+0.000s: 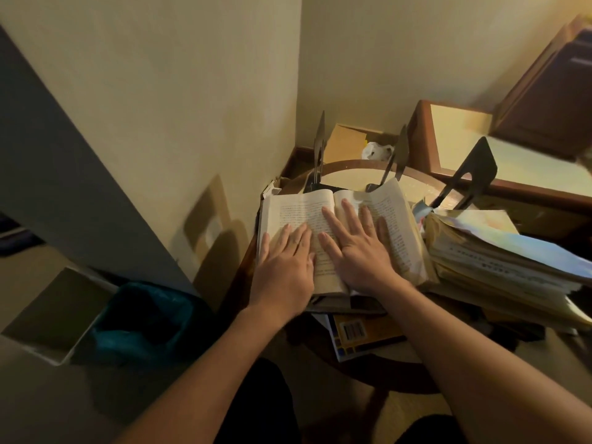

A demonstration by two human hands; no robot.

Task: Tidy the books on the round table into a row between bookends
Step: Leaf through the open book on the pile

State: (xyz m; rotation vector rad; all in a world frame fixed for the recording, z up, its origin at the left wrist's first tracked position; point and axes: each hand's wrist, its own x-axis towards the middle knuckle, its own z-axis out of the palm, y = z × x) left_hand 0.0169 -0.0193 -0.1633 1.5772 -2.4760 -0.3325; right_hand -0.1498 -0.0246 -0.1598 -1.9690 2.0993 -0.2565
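Observation:
An open book (394, 219) lies face up on a pile at the left of the round table (352, 166). My left hand (283, 261) rests flat on its left page, fingers spread. Flat on the middle and right page lies my right hand (355, 248). Neither hand grips anything. Three black metal bookends stand at the far side: one at the left (319, 149), one in the middle (398, 155), one at the right (474, 169). A slanting stack of worn books (499, 267) sits to the right. A yellow book with a barcode (362, 336) pokes out underneath the open one.
A bin with a teal liner (144, 318) stands on the floor at the left, beside a white box (54, 312). A cardboard box (349, 142) sits behind the table in the corner. A wooden-edged desk (448, 139) adjoins the table at the back right.

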